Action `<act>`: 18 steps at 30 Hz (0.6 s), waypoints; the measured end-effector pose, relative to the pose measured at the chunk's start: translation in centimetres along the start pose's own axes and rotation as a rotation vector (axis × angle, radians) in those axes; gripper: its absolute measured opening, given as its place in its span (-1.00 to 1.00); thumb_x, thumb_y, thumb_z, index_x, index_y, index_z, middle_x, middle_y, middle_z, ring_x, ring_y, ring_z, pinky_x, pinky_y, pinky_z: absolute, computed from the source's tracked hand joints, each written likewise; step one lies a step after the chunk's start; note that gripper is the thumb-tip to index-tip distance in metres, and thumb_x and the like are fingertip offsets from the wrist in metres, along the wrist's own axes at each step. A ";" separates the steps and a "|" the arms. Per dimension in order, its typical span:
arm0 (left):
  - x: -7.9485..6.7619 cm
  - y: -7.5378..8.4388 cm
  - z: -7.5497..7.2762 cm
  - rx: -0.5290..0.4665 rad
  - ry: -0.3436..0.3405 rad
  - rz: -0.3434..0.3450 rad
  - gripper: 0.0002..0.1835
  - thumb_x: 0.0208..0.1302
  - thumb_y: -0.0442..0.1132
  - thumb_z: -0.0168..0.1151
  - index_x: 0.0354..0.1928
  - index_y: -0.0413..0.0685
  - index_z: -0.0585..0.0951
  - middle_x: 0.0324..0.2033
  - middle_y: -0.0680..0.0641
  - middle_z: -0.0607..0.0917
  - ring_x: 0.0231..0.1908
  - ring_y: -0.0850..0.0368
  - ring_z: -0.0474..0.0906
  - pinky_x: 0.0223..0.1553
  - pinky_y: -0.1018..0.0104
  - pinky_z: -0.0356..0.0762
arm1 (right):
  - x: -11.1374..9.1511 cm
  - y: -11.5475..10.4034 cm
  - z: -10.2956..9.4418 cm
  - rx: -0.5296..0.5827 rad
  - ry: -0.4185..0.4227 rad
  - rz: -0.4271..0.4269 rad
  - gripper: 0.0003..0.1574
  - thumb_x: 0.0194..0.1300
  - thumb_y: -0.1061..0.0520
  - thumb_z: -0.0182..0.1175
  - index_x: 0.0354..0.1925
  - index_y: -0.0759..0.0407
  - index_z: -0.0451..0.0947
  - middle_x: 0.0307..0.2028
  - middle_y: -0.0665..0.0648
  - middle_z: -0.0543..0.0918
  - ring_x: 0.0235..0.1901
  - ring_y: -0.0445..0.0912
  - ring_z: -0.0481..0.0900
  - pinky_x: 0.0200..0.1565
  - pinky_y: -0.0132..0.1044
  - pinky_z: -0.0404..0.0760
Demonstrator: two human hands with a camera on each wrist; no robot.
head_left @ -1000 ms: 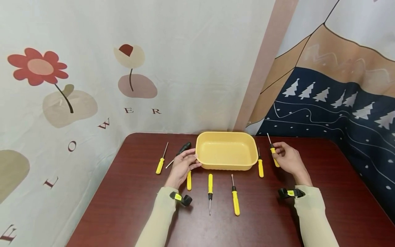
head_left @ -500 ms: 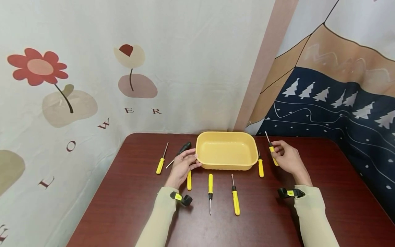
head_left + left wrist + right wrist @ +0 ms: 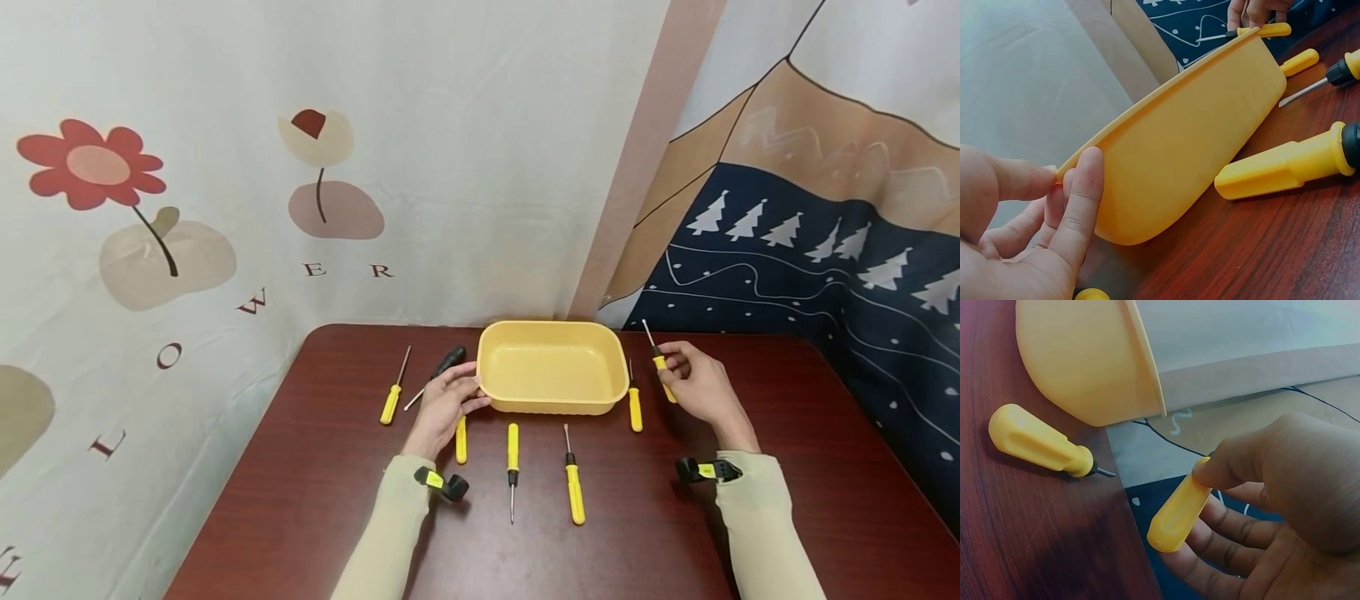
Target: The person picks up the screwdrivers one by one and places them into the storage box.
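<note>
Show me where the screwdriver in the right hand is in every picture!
Head: the screwdriver is right of the middle, in the right hand, tip pointing up and slightly left.
Left wrist: near the top, right of centre, by the tray's far end, tip pointing left.
Right wrist: a little below the centre, handle end toward the lower left; its tip can't be seen.
Shared landmark: the yellow tray shows in all three.
</note>
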State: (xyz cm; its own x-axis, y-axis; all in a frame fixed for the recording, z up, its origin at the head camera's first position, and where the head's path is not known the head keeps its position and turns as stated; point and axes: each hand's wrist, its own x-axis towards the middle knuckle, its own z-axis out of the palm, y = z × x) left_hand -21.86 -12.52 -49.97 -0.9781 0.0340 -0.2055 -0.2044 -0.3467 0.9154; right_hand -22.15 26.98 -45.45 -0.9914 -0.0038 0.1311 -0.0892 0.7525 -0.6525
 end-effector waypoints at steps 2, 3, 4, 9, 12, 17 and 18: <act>0.0 0.0 0.0 -0.003 -0.001 0.001 -0.58 0.45 -0.48 0.16 0.31 -0.30 0.50 -0.25 -0.13 0.68 -0.36 0.15 0.65 -0.20 0.31 0.81 | 0.0 0.0 0.0 -0.001 0.001 -0.006 -0.53 0.38 0.27 0.21 0.22 0.30 0.48 -0.13 0.29 0.59 -0.22 0.06 0.55 -0.41 -0.44 0.55; 0.0 -0.1 0.0 -0.003 -0.002 0.002 -0.58 0.45 -0.48 0.16 0.31 -0.30 0.50 -0.25 -0.12 0.68 -0.35 0.15 0.66 -0.20 0.31 0.81 | 0.0 0.0 0.0 0.000 0.001 -0.008 -0.53 0.38 0.27 0.21 0.22 0.30 0.48 -0.13 0.29 0.59 -0.22 0.06 0.55 -0.41 -0.43 0.55; 0.0 -0.1 0.0 -0.001 -0.003 0.003 -0.58 0.45 -0.47 0.16 0.31 -0.29 0.50 -0.25 -0.12 0.68 -0.35 0.15 0.66 -0.20 0.31 0.81 | -0.1 0.0 -0.1 0.001 0.001 -0.009 -0.53 0.38 0.27 0.21 0.23 0.30 0.48 -0.12 0.29 0.60 -0.21 0.06 0.55 -0.40 -0.43 0.55; -0.1 -0.1 0.0 0.009 0.002 0.002 -0.59 0.46 -0.44 0.17 0.31 -0.25 0.51 -0.26 -0.10 0.68 -0.33 0.14 0.65 -0.18 0.29 0.81 | -0.1 -0.2 -0.3 0.003 -0.002 -0.011 -0.53 0.38 0.28 0.21 0.23 0.30 0.48 -0.12 0.28 0.59 -0.20 0.07 0.54 -0.40 -0.43 0.55; -0.1 0.0 0.0 0.009 0.003 -0.001 -0.60 0.47 -0.44 0.17 0.30 -0.23 0.51 -0.25 -0.10 0.67 -0.33 0.13 0.65 -0.16 0.28 0.81 | -0.1 -0.4 -0.5 0.000 -0.001 -0.014 -0.53 0.39 0.29 0.20 0.24 0.30 0.47 -0.12 0.28 0.59 -0.21 0.07 0.53 -0.40 -0.43 0.55; 0.0 -0.1 0.0 0.006 -0.002 -0.003 -0.59 0.47 -0.44 0.17 0.31 -0.25 0.50 -0.23 -0.12 0.67 -0.33 0.13 0.65 -0.17 0.29 0.81 | -0.1 -0.4 -0.5 -0.009 0.000 -0.027 -0.54 0.39 0.29 0.20 0.23 0.30 0.48 -0.13 0.28 0.59 -0.22 0.07 0.53 -0.39 -0.42 0.55; 0.0 -0.1 0.0 0.005 -0.001 -0.002 -0.59 0.47 -0.45 0.16 0.31 -0.25 0.50 -0.23 -0.12 0.67 -0.33 0.13 0.65 -0.17 0.29 0.81 | -0.1 -0.4 -0.5 -0.011 -0.001 -0.029 -0.54 0.38 0.29 0.20 0.23 0.29 0.48 -0.13 0.28 0.60 -0.21 0.06 0.53 -0.39 -0.42 0.55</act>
State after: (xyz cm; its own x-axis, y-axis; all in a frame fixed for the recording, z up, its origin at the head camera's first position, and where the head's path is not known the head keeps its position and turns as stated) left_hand -21.80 -12.49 -50.06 -0.9776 0.0359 -0.2074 -0.2070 -0.3417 0.9167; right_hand -21.94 27.00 -44.87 -0.9885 -0.0264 0.1492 -0.1169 0.7591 -0.6404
